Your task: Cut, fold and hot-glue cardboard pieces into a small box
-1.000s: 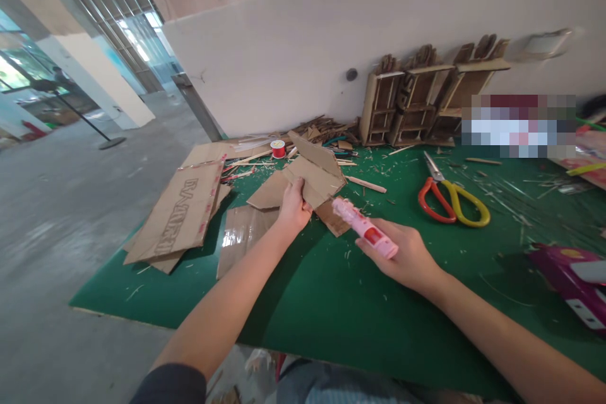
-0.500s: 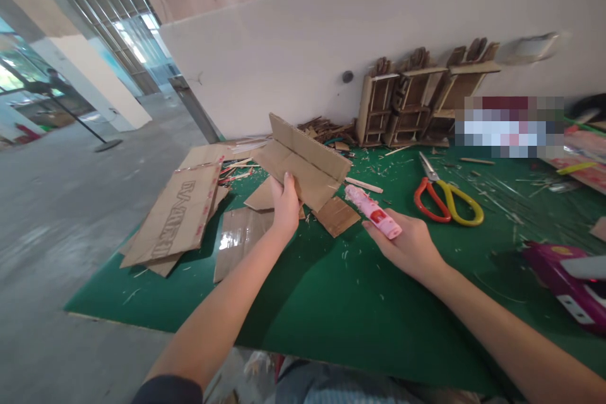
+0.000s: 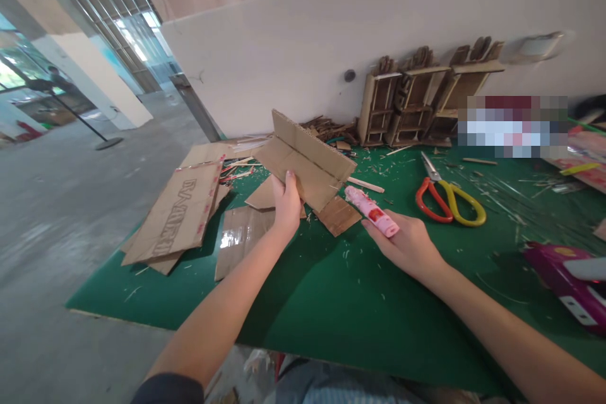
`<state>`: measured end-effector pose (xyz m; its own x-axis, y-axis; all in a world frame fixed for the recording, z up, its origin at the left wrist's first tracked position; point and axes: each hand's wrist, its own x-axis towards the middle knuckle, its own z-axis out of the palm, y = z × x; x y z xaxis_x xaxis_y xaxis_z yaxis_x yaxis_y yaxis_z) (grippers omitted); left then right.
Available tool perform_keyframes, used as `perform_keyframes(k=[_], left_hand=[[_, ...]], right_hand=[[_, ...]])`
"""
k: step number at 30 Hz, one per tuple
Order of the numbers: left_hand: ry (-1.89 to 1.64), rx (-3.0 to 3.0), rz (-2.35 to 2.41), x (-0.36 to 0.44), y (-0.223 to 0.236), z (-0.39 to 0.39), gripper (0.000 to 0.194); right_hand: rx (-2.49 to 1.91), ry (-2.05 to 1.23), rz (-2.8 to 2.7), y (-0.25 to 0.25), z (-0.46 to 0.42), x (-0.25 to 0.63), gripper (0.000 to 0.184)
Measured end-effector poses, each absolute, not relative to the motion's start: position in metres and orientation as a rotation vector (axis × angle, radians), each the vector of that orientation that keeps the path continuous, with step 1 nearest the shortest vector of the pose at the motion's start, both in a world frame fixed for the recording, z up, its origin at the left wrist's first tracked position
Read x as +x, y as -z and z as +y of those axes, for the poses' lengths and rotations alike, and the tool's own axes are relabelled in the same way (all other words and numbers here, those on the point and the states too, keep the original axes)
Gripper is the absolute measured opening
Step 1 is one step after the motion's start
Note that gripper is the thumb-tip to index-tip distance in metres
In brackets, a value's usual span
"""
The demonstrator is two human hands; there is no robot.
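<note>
My left hand [image 3: 286,199] grips the near edge of a folded brown cardboard piece [image 3: 310,161] and holds it lifted off the green mat [image 3: 360,303], tilted up toward the wall. To its right, my right hand [image 3: 407,243] is closed around a pink tube [image 3: 372,210] with a red label, its tip pointing toward the cardboard. A small brown cardboard scrap [image 3: 338,216] lies on the mat between the two hands.
Flat cardboard sheets [image 3: 182,211] and a taped piece [image 3: 239,237] lie at the mat's left. Red-and-yellow scissors [image 3: 447,199] rest to the right. Cardboard models [image 3: 416,101] lean on the white wall. A magenta device [image 3: 565,278] sits far right.
My left hand has lifted the folded cardboard piece off the pile and tilted it up. My right hand with the pink tube has shifted slightly up and toward the cardboard.
</note>
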<state>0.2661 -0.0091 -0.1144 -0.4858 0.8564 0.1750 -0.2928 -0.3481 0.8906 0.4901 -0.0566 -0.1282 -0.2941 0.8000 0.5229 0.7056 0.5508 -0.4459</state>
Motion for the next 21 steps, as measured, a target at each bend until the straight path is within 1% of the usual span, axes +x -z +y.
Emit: perform_keyframes(k=[5, 12, 17, 21], left_hand=[[-1.887, 0.812, 1.127, 0.266, 0.114, -0.010, 0.030], [-1.873, 0.761, 1.133, 0.268, 0.111, -0.010, 0.034], [-1.910, 0.755, 1.124, 0.262, 0.110, -0.006, 0.035], [-1.972, 0.806, 1.193, 0.252, 0.112, -0.002, 0.038]], right_hand=[[-1.200, -0.153, -2.069, 0.126, -0.058, 0.489, 0.037], [-1.165, -0.188, -2.072, 0.123, -0.060, 0.490, 0.023], [-1.204, -0.232, -2.010, 0.121, -0.060, 0.491, 0.022], [-1.320, -0.307, -1.861, 0.120, -0.052, 0.494, 0.028]])
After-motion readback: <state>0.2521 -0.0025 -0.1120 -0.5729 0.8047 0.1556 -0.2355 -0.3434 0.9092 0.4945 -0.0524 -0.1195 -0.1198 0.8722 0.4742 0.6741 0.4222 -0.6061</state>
